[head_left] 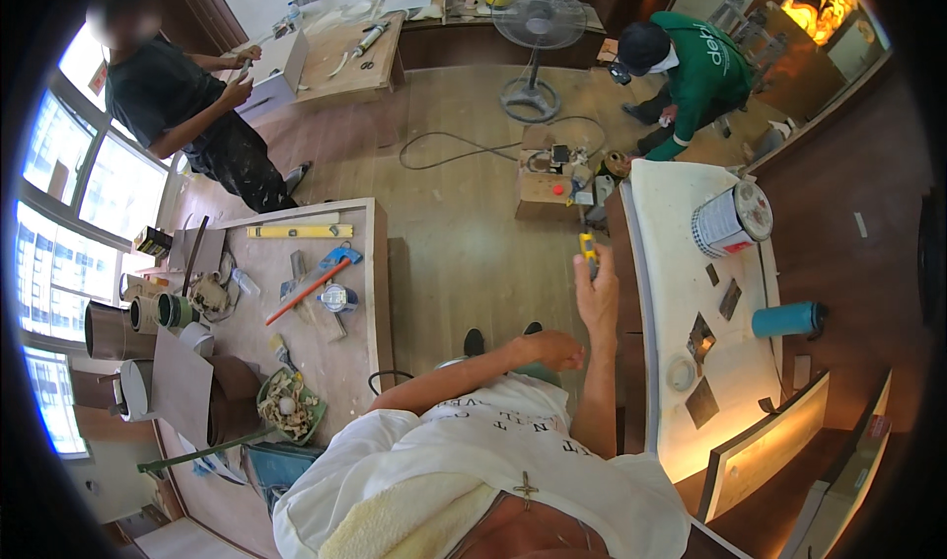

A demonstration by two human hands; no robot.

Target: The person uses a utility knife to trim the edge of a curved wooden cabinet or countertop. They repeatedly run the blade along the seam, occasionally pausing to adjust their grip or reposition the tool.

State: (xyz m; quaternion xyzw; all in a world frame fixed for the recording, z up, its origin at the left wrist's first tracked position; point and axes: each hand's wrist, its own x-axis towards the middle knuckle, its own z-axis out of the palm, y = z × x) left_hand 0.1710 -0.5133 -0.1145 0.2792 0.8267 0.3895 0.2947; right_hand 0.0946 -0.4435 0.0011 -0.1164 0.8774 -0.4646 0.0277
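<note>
My right hand [598,298] is raised in front of me, closed around a yellow and black tool that looks like a utility knife [589,251]; its yellow end points away from me. Close to my right forearm, in front of my shirt, is my left hand [559,350]. Its fingers look curled in, and anything inside them is hidden. Just right of my right hand runs a white-covered counter [671,263]. On it are a paint bucket [730,222], a roll of tape [681,372], a blue bottle [787,319] and several small dark sample pieces [701,403].
The left workbench [365,362] holds a yellow level [300,231], a red stick [314,285], a brush [283,350] and several rolls. Ahead are a standing fan [533,95], a floor cable [444,145] and a box with tools [547,199]. Two people work at left and right.
</note>
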